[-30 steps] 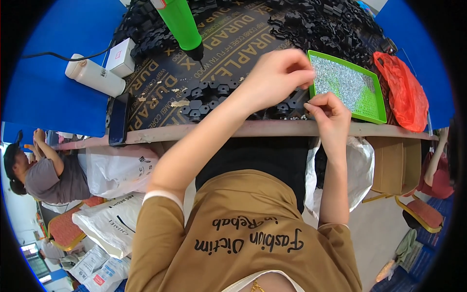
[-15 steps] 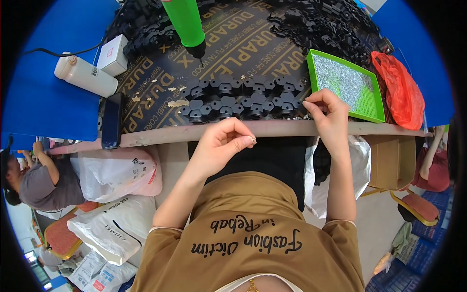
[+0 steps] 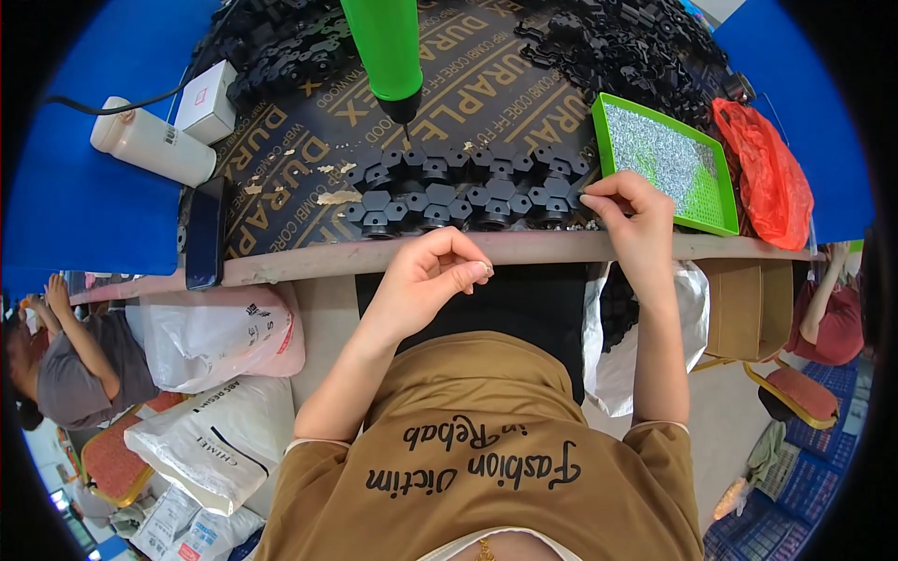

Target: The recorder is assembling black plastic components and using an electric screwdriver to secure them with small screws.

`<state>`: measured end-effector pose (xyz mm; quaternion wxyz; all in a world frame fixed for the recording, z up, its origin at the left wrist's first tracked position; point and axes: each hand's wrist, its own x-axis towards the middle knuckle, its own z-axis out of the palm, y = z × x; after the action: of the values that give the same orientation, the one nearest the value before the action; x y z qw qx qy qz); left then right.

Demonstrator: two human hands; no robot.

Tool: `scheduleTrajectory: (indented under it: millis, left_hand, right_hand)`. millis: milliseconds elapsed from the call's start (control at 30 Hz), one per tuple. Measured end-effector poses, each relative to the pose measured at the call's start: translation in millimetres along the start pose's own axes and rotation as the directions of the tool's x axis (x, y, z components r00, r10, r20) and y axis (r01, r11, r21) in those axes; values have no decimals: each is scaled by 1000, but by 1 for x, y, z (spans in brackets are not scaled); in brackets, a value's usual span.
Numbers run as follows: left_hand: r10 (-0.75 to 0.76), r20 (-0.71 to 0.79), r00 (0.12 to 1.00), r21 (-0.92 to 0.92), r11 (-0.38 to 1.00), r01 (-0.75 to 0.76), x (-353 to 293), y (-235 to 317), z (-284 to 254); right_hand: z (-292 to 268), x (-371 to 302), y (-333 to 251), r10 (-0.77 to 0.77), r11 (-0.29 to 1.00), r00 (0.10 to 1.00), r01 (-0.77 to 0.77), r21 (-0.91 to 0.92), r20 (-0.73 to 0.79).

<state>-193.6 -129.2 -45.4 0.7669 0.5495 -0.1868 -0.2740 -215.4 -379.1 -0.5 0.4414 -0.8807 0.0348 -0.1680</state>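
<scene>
My left hand (image 3: 426, 280) is pinched in front of the table edge, with a small silvery piece, likely a screw, showing at its fingertips. My right hand (image 3: 636, 215) has thumb and forefinger pressed together beside the right end of the near row of black plastic parts (image 3: 437, 199); whatever is between them is too small to make out. These parts have hexagonal tops and stand in two rows along the edge. Above them a green electric screwdriver (image 3: 385, 56) hangs with its bit pointing down, apart from both hands. Right of the rows lies a green tray (image 3: 718, 208) of small silvery pieces.
Piles of black parts (image 3: 627, 56) cover the far table. A red plastic bag (image 3: 767, 178) lies beyond the tray. At left are a white bottle (image 3: 154, 145), a white box (image 3: 206, 103) and a phone (image 3: 204, 234). Bags and a cardboard box (image 3: 748, 309) stand below the edge.
The green screwdriver now hangs farther right and lower, its bit closer to the far row. My right hand has shifted slightly toward the end black part. My left hand keeps its pinch.
</scene>
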Motion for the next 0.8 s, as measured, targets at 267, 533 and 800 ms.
scheduleTrajectory:
  millis: [267,533,800]
  left_hand:
    - [2,5,1000,5,1000,-2,1,-1,-1]
    - [-3,-10,1000,-7,1000,3,-1,2,5]
    - [-66,4,998,-150,986,66,6,4,28]
  right_hand:
    - [2,0,0,-133,976,991,130,-173,-1]
    - [-7,2,3,-301,905,947,322,-279,116]
    - [-5,-20,-5,-449,885,893,443,-143,-9]
